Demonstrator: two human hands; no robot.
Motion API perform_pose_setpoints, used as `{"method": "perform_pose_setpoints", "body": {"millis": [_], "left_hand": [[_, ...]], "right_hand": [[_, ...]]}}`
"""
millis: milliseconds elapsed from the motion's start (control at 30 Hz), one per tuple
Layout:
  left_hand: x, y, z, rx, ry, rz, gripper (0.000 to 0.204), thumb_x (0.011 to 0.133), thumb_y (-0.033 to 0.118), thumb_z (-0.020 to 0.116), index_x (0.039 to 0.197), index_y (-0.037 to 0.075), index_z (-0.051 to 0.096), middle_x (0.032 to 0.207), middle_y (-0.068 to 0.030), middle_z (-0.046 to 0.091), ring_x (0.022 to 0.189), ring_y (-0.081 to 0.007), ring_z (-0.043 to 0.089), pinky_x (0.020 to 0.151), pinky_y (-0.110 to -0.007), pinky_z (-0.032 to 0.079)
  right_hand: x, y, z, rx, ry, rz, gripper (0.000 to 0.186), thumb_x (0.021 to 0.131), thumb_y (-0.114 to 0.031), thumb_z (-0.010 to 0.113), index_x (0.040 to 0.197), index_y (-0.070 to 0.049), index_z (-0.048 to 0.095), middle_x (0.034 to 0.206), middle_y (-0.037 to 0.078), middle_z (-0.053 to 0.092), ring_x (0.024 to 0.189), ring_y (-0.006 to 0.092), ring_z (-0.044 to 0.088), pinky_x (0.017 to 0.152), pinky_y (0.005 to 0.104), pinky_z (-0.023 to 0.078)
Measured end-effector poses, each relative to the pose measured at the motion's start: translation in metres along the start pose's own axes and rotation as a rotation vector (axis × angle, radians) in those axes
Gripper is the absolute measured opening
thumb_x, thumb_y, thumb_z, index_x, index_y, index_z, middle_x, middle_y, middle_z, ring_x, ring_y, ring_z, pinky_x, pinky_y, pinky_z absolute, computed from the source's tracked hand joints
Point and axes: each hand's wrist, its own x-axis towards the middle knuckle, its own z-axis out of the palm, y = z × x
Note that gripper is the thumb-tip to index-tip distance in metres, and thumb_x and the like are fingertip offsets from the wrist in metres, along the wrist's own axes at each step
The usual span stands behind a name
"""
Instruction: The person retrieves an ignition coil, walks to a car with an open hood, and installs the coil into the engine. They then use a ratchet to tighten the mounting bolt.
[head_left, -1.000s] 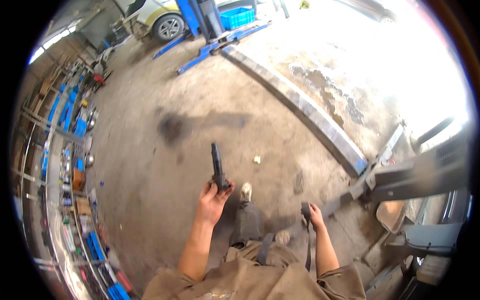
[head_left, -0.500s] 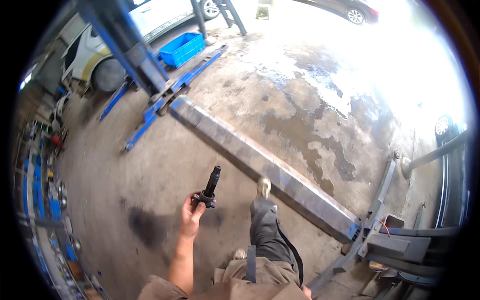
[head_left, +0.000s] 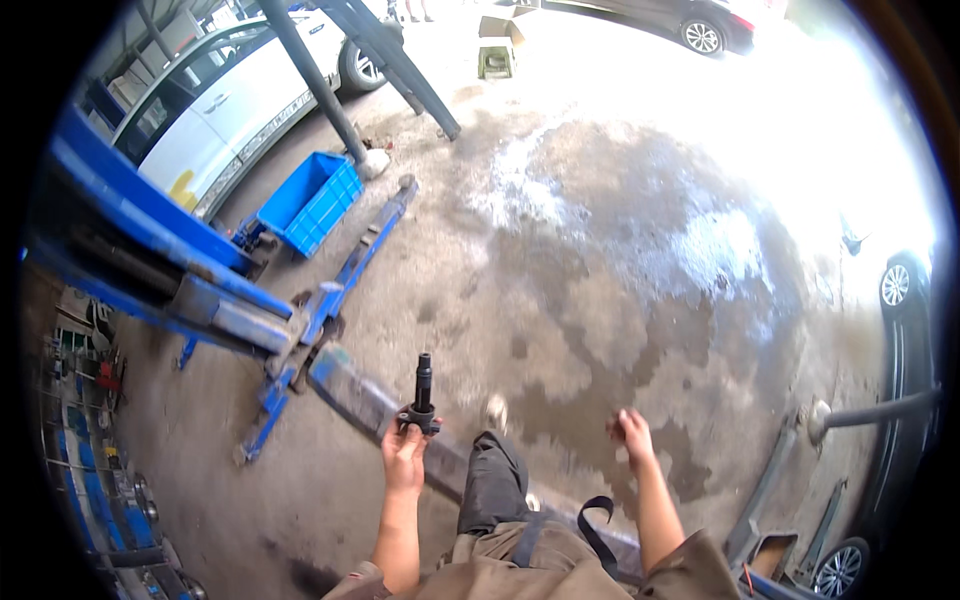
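Note:
My left hand (head_left: 404, 456) holds a black car part (head_left: 421, 393), a round stem standing upright from a wider base, out in front of me over the concrete floor. Off to the right, my right hand (head_left: 632, 434) hangs free with its fingers loosely curled and nothing in it. Between the two arms my dark-trousered leg (head_left: 492, 482) is stepping forward, and a black strap (head_left: 596, 530) hangs at my waist.
A blue car lift post (head_left: 130, 262) with long arms (head_left: 345, 278) stands to the left, a blue plastic crate (head_left: 312, 201) beside it. A white car (head_left: 222, 101) is parked behind. Shelves of parts (head_left: 90, 470) line the far left. Wet patches mark the floor (head_left: 640, 270); another lift arm (head_left: 770, 495) lies at right.
I have walked and turned toward the sunlit yard; the blue lift and crate have come closer on the left. My right hand has swung into view. The left hand still carries the black part.

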Motion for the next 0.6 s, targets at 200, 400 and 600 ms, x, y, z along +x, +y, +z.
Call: {"method": "perform_pose_setpoints", "body": {"millis": [200, 400, 600], "left_hand": [[0.318, 0.007, 0.087, -0.170, 0.105, -0.002, 0.032, 0.098, 0.018, 0.060, 0.125, 0.002, 0.056, 0.107, -0.0127, 0.067, 0.100, -0.0271, 0.068, 0.086, -0.038, 0.055], [0.678, 0.041, 0.240, -0.226, 0.025, -0.199, 0.034, 0.103, 0.023, 0.052, 0.129, 0.002, 0.056, 0.113, -0.0095, 0.066, 0.104, -0.0216, 0.064, 0.087, -0.036, 0.049], [1.037, 0.063, 0.394, -0.271, -0.126, -0.112, 0.030, 0.102, 0.021, 0.056, 0.125, 0.003, 0.058, 0.114, -0.0136, 0.067, 0.104, -0.0274, 0.067, 0.086, -0.038, 0.054]], "right_hand": [[0.361, -0.169, 0.100, -0.631, 0.117, -0.150, 0.033, 0.099, -0.028, 0.057, 0.114, 0.000, 0.064, 0.092, 0.012, 0.071, 0.083, 0.0191, 0.066, 0.077, 0.0343, 0.051], [0.453, -0.232, 0.131, -0.425, 0.014, -0.097, 0.029, 0.096, -0.027, 0.063, 0.109, -0.002, 0.069, 0.100, 0.008, 0.072, 0.092, 0.0167, 0.065, 0.080, 0.0322, 0.052], [0.635, -0.298, 0.101, -0.472, 0.204, 0.120, 0.037, 0.097, -0.031, 0.056, 0.115, -0.001, 0.067, 0.111, 0.024, 0.067, 0.102, 0.0388, 0.063, 0.087, 0.0478, 0.052]]}}
